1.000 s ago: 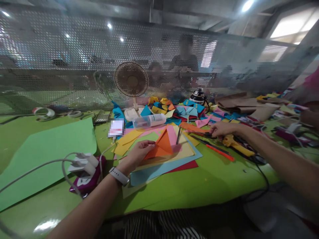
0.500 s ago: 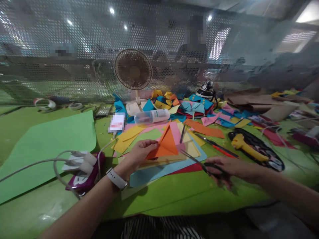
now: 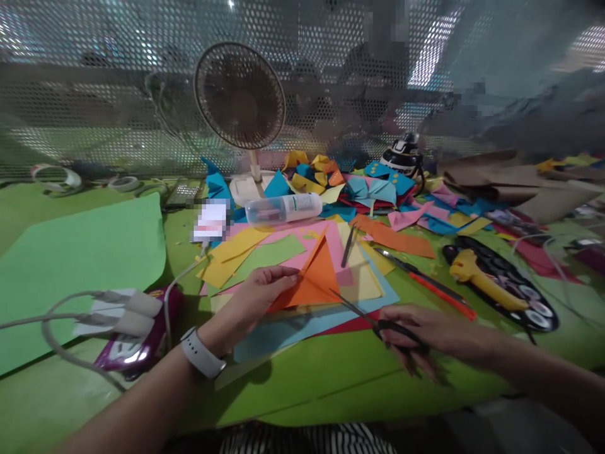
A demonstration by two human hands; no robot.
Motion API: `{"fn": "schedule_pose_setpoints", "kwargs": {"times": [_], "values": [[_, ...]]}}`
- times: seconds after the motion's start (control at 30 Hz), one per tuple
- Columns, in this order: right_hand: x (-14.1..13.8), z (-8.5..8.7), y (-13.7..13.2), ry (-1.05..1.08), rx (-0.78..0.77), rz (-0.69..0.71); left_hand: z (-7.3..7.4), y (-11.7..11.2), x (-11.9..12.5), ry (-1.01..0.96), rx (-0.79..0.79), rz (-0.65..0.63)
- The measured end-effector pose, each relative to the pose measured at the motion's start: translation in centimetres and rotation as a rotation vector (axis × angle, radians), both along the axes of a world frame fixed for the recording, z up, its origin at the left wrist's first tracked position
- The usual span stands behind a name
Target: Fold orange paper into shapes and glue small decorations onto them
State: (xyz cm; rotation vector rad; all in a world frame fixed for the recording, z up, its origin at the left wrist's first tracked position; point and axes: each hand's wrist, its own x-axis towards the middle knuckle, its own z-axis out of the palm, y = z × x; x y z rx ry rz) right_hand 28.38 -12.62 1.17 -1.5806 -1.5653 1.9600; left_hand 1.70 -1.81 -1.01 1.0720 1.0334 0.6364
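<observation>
My left hand [image 3: 258, 294] pinches the left corner of a folded orange paper triangle [image 3: 316, 277], lifted a little above a stack of coloured sheets [image 3: 302, 318]. A white watch sits on that wrist. My right hand [image 3: 428, 331] grips the black handles of a pair of scissors [image 3: 366, 313]. The blades point up and left, with their tips at the lower edge of the orange triangle.
A large green sheet [image 3: 80, 252] lies left. White chargers and cable [image 3: 120, 309] rest by a purple object. A small fan [image 3: 239, 94], a glue bottle [image 3: 283, 208] and a heap of folded paper shapes [image 3: 359, 189] stand behind. A yellow glue gun [image 3: 479, 277] and red-handled tool [image 3: 435, 287] lie right.
My right hand left the far right of the table, came back holding the scissors, and brought the blades up to the orange paper. The left hand kept its grip.
</observation>
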Motion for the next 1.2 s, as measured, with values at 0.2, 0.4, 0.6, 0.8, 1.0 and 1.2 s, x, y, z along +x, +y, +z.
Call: {"fn": "schedule_pose_setpoints", "kwargs": {"times": [0.2,0.4,0.6,0.8,1.0,1.2], "values": [[-0.22,-0.57,0.12,-0.014,0.003,-0.023,0.17,-0.27,0.19,-0.008,-0.021,-0.008],[-0.65,0.02,0.02,-0.005,0.039,-0.008,0.4,-0.53,0.21,-0.037,-0.008,0.002],[-0.84,0.11,0.06,-0.01,0.025,-0.037,0.18,-0.55,0.08,-0.049,0.001,-0.012],[-0.69,0.03,0.09,-0.009,0.014,-0.042,0.13,-0.41,-0.02,-0.015,0.02,-0.01],[-0.51,-0.4,0.1,-0.012,0.015,-0.068,-0.02,-0.36,-0.01,-0.023,0.021,-0.021],[-0.42,-0.37,0.05,0.007,0.002,-0.074,0.08,-0.4,0.04,-0.019,0.027,-0.027]]}}
